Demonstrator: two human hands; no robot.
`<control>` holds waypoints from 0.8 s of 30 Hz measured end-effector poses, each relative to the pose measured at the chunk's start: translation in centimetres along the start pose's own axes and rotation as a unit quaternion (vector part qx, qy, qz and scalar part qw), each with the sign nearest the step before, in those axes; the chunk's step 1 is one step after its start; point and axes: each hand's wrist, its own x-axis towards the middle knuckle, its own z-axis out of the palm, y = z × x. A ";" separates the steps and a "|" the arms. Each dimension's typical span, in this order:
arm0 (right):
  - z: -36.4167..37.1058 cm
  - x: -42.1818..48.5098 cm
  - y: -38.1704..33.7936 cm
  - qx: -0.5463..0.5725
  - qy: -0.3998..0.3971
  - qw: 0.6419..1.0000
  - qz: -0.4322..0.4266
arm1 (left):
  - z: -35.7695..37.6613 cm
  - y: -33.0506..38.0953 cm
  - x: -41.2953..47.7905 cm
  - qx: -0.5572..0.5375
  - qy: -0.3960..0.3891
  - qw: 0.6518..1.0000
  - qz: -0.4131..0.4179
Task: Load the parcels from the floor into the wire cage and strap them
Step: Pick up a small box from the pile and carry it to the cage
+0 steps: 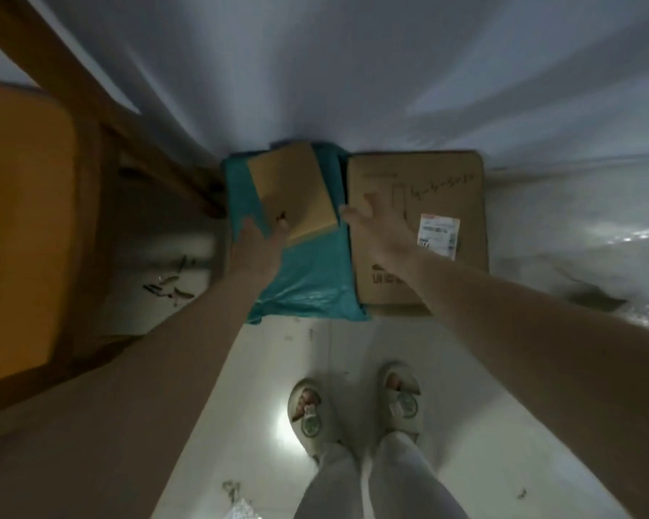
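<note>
Three parcels lie on the white floor against the wall. A teal plastic mailer (308,271) sits at the centre, and a small brown cardboard box (289,185) rests on its far half. To the right lies a large flat cardboard box (443,204) with a white label. My left hand (259,237) reaches to the small box's near left corner, fingers touching it. My right hand (375,230) hovers with fingers spread over the large box's left edge, next to the small box. No wire cage is in view.
A wooden frame (102,114) and an orange-topped piece of furniture (19,226) stand at the left. My feet in pale slippers (353,410) are on the white tiled floor (465,387). A pale wall (315,69) rises behind the parcels.
</note>
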 end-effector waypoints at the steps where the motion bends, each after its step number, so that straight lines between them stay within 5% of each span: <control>1: 0.7 1.9 0.5 0.042 -0.001 0.999 -0.001 | 0.5 -0.6 1.7 -0.054 0.009 0.998 -0.012; 7: 5.0 9.6 2.0 0.125 -0.037 0.991 0.015 | 2.1 -1.2 7.0 -0.230 -0.016 0.967 -0.104; 14: 4.2 1.9 2.8 0.219 0.038 0.973 0.068 | 1.4 0.2 2.1 -0.265 -0.019 0.961 -0.072; 24: -12.7 -16.5 -8.4 0.347 0.153 0.924 -0.056 | -2.5 23.0 -18.9 -0.222 -0.098 0.965 0.095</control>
